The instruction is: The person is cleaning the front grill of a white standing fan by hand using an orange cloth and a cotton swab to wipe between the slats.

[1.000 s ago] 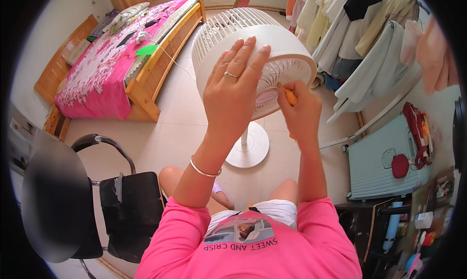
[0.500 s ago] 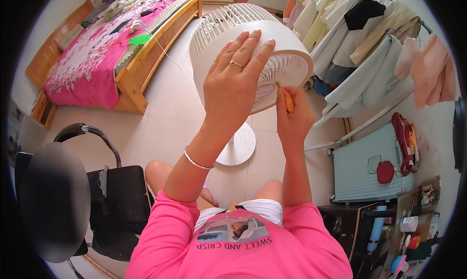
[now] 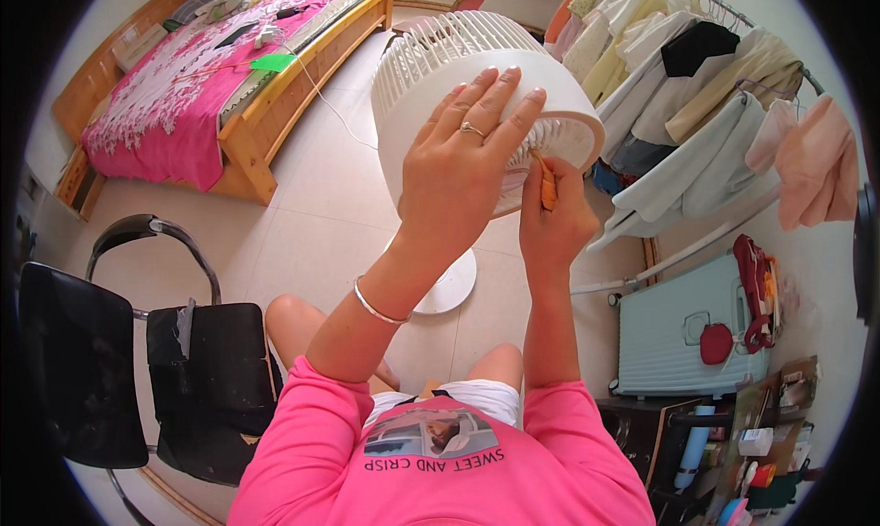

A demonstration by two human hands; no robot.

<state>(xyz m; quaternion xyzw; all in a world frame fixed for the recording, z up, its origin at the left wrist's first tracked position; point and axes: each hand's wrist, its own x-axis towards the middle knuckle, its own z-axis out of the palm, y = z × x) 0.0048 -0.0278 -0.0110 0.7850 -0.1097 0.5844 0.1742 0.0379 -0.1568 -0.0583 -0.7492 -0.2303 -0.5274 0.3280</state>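
A white pedestal fan (image 3: 403,113) stands in front of me, its slatted head tilted and its round base on the tiled floor. My left hand (image 3: 467,150) lies on top of the smooth housing with its fingers stretched out, steadying nothing else. Pinched in my right hand (image 3: 561,214) is a bunched orange cloth (image 3: 548,185), its narrow tip touching the radial slats of the fan's grille. The left hand and wrist cover part of the housing and the pole. Part of the cloth is hidden inside my right fingers.
At the far left is a wooden bed (image 3: 252,155) with a pink cover; a white cable runs from it toward the fan. A black chair (image 3: 211,379) stands at my left. Along the right are a clothes rack (image 3: 715,205), a pale blue suitcase (image 3: 674,329) and a cluttered shelf (image 3: 655,434).
The fan head and both hands now sit slightly farther right in view, as the whole view has shifted. The cloth's tip stays at the grille, and my left hand stays on the housing.
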